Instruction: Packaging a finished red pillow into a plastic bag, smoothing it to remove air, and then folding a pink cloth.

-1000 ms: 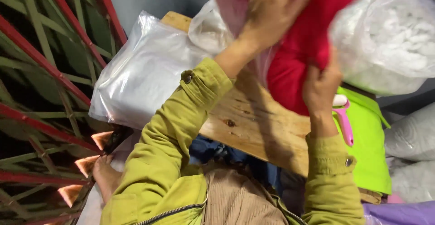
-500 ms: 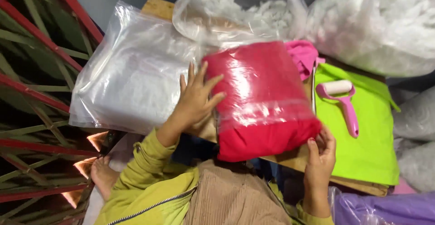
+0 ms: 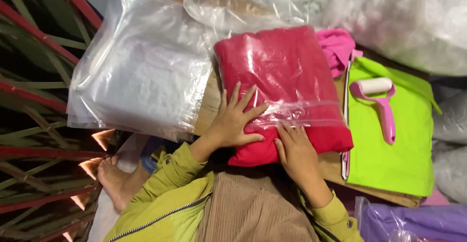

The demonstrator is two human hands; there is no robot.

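While one second ago the red folded garment (image 3: 284, 88) was held up in the air with both hands, it now lies flat on the wooden surface (image 3: 209, 101), inside a clear plastic bag (image 3: 311, 113) whose open end points toward the person. Half a second ago the right hand was apart from the package, low at its corner; now it has come onto it. I judge that the lifting and placing is finished and the work has passed to flattening the package or closing the bag's mouth. The left hand (image 3: 233, 120) rests on the near left part of the package, fingers (image 3: 248, 103) spread wide and flat, pressing down and gripping nothing. The right hand (image 3: 296, 149) lies at the near edge, just beside the left hand, its fingers (image 3: 292, 132) stretched forward and touching the strip of the bag; it also clasps nothing, as far as I can see. So the garment is under both palms, not between the fingers. To the left lies a stack of empty clear bags (image 3: 141, 71), partly under the package's corner. To the right there is a green cloth (image 3: 389, 159) with a pink lint roller (image 3: 382, 101) on it, and a pink cloth (image 3: 335, 47) touches the far right corner of the package.
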